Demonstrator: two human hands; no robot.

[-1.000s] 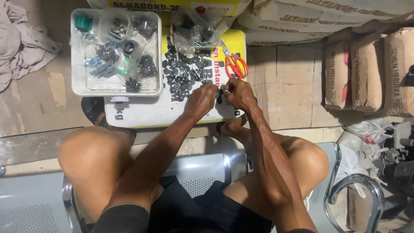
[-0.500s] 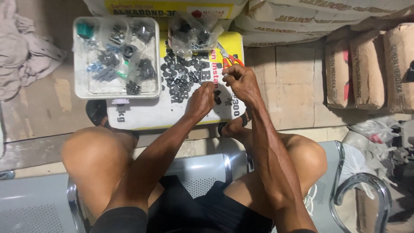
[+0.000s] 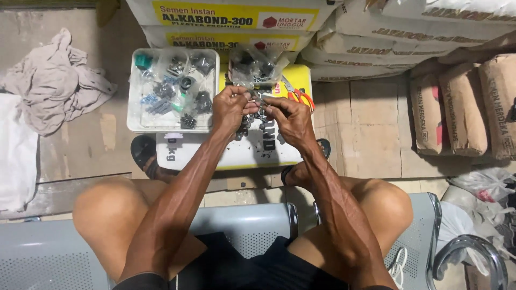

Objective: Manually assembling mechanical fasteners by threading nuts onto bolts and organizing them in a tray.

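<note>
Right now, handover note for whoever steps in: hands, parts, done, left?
Left hand and right hand are raised together over the sack, both pinching one small metal part between the fingertips; the part is too small to identify.
Pile of dark small parts lies loose on the white and yellow sack used as a work surface.
White tray with bagged parts sits at the left; clear bag of parts at the sack's far edge; orange-handled pliers lie beside the right hand.
Done: nothing countable visible.
Left: the loose pile.
</note>
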